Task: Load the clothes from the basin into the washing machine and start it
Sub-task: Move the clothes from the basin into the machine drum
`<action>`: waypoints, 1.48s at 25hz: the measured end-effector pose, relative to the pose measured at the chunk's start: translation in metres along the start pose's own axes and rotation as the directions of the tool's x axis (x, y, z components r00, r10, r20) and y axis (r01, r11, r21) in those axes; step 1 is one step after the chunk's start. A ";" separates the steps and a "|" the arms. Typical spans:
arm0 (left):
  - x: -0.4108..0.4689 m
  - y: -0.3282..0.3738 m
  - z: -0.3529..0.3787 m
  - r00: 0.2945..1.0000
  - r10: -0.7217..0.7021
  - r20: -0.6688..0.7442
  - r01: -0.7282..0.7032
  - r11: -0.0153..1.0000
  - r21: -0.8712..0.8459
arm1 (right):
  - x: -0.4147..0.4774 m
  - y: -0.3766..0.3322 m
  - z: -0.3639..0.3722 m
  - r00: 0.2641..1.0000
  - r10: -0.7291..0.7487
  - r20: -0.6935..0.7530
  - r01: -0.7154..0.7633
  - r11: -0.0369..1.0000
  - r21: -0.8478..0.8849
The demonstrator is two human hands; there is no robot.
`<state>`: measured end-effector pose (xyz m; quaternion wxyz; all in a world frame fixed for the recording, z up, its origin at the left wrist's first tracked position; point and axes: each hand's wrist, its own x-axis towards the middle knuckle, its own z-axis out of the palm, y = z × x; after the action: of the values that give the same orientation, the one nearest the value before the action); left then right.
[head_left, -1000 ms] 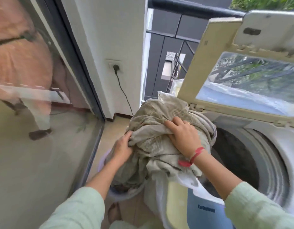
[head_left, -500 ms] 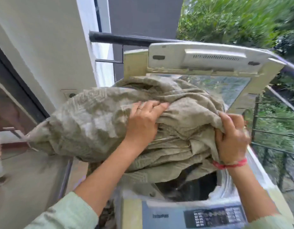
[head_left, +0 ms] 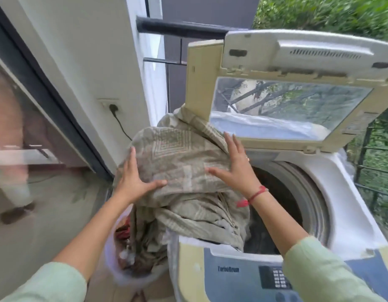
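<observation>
While the beige cloth [head_left: 180, 153] hangs over the washing machine [head_left: 341, 182] rim at 9 o'clock of the drum [head_left: 282, 203], tail trailing into the basin [head_left: 110, 269] at 7 o'clock, left hand [head_left: 134, 182] and right hand [head_left: 236, 168] press it flat-fingered, grasping nothing. Best shove toward 3 o'clock, then lift the tail.

To the right, a washing machine [head_left: 345, 205], lid [head_left: 302, 62] raised upright at the back, drum [head_left: 297, 192] open beneath it, control panel [head_left: 276, 277] along the near edge. Draped over the machine's left rim, a bundle of cloth [head_left: 182, 153], partly inside the drum, partly trailing down into the basin [head_left: 111, 264] on the floor just left of the machine. Flat against the cloth, left hand [head_left: 134, 182] on its left side, right hand [head_left: 236, 168] on its right. Behind the basin, a wall socket [head_left: 111, 105]; far left, a glass door [head_left: 25, 149]; behind the machine, a railing [head_left: 177, 27].
</observation>
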<state>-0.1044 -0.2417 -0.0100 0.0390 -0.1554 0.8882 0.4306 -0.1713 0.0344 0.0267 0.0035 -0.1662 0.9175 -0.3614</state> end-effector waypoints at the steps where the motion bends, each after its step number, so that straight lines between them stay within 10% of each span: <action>1: 0.002 -0.003 0.003 0.995 -0.026 0.100 0.040 0.989 -0.144 | 0.011 -0.013 0.021 0.999 -0.014 0.039 0.014 1.000 -0.002; 5: 0.003 -0.002 0.017 0.993 0.075 -0.088 -0.090 0.980 -0.179 | 0.022 -0.024 0.069 0.993 -0.084 -0.087 0.054 0.952 -0.301; 10: -0.007 0.028 0.009 0.892 0.404 -0.202 -0.370 0.910 0.188 | 0.001 -0.013 0.011 0.885 -0.069 -0.460 0.050 0.997 -0.053; 12: -0.007 0.053 0.016 0.835 0.530 -0.149 -0.454 0.815 0.360 | -0.013 0.011 -0.042 0.738 0.063 -0.672 0.047 0.988 0.144; 16: 0.002 0.109 0.061 0.766 0.643 -0.018 -0.574 0.696 0.433 | -0.059 0.105 -0.182 0.211 0.324 -0.922 -0.048 0.946 0.321; 18: 0.010 0.121 0.091 0.766 0.641 0.055 -0.582 0.654 0.484 | -0.086 0.125 -0.207 0.252 0.231 -0.940 -0.208 0.961 0.181; 22: 0.025 0.097 0.126 0.788 0.606 0.105 -0.508 0.545 0.667 | -0.107 0.121 -0.148 0.738 0.092 -0.668 -0.218 0.970 -0.107; 30: 0.026 0.067 0.134 0.799 0.584 0.145 -0.446 0.414 0.793 | -0.111 0.135 -0.081 0.869 -0.156 -0.470 -0.209 0.745 -0.634; 33: 0.025 0.067 0.134 0.819 0.549 0.165 -0.429 0.395 0.812 | -0.099 0.162 -0.051 0.960 0.206 -0.191 -0.280 0.634 -0.721; 35: 0.022 0.069 0.134 0.835 0.518 0.186 -0.422 0.386 0.820 | -0.096 0.186 -0.027 0.691 0.645 0.326 -0.226 0.621 -0.750; 37: 0.020 0.071 0.133 0.840 0.508 0.193 -0.422 0.387 0.820 | -0.093 0.191 -0.012 0.358 0.743 0.565 -0.156 0.644 -0.749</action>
<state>-0.1542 -0.1020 -0.0441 -0.0535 0.1185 0.9896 -0.0624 -0.1427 0.2015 -0.1017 0.5030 -0.0343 0.8597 0.0824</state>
